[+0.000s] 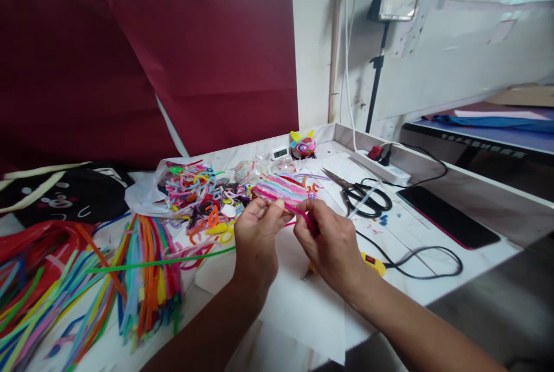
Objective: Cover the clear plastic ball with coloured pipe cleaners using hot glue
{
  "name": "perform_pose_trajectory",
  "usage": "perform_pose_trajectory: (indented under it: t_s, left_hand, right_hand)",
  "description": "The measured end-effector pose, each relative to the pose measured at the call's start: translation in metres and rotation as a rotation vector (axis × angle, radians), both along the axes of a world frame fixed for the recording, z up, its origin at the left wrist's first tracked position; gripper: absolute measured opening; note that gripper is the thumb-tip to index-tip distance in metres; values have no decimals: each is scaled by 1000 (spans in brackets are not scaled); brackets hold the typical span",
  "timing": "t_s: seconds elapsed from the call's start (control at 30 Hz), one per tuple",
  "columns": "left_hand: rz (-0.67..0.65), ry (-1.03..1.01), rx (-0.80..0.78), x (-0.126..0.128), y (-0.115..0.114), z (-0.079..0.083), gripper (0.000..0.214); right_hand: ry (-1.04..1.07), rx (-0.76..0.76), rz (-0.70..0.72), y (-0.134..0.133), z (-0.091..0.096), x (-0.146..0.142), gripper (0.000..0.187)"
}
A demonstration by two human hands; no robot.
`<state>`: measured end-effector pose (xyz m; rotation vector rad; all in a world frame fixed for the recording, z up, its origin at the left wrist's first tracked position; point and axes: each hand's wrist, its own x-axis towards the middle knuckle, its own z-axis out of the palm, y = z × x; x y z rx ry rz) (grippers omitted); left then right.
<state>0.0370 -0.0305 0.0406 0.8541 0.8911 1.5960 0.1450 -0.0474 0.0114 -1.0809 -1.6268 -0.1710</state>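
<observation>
Striped pipe-cleaner piece (281, 190), a flat band of pink, blue and yellow rows, is held up off the counter (402, 239) above its middle, between both hands. The left hand (255, 233) has its grip closed on the near edge, thumb on top and fingers beneath, which seems to keep the rows flat and steady. The right hand (331, 245) pinches a pink strand (305, 219) that runs out of the piece at its right end; that grip is closed too, at the fingertips, as suits so thin a wire.

Under the wrists lies a white paper sheet (303, 308), reaching the near edge. A yellow-handled tool (373, 263) rests just right of the right hand, its black cable looping toward the right edge. Cut scraps (199, 199) lie heaped just behind the left hand, beside a plastic bag (141, 194). A single green pipe cleaner (160, 262) points in from the left, where full-length pipe cleaners (138, 280) fan out along the left side, within reach. Scissors (363, 196) lie right of the piece, a phone (448, 216) near the right edge, and a power strip (383, 165) and small figure (303, 146) at the far edge.
</observation>
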Motion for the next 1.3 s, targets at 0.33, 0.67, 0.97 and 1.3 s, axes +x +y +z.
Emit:
perform_pose_trajectory:
  t_s: [0.33, 0.67, 0.97, 1.3]
  left_hand:
    - [29, 21, -9, 2, 0, -1, 22]
    - [80, 59, -29, 6, -1, -2, 24]
    - [132, 43, 32, -1, 3, 1, 24]
    - [152, 27, 39, -6, 3, 14, 24]
  right_hand:
    - [-104, -11, -140, 2, -2, -3, 9]
    - [-227, 69, -349, 1, -1, -7, 13]
    - [-228, -8, -376, -1, 1, 1, 13]
    - [-14, -240, 34, -27, 18, 21, 9]
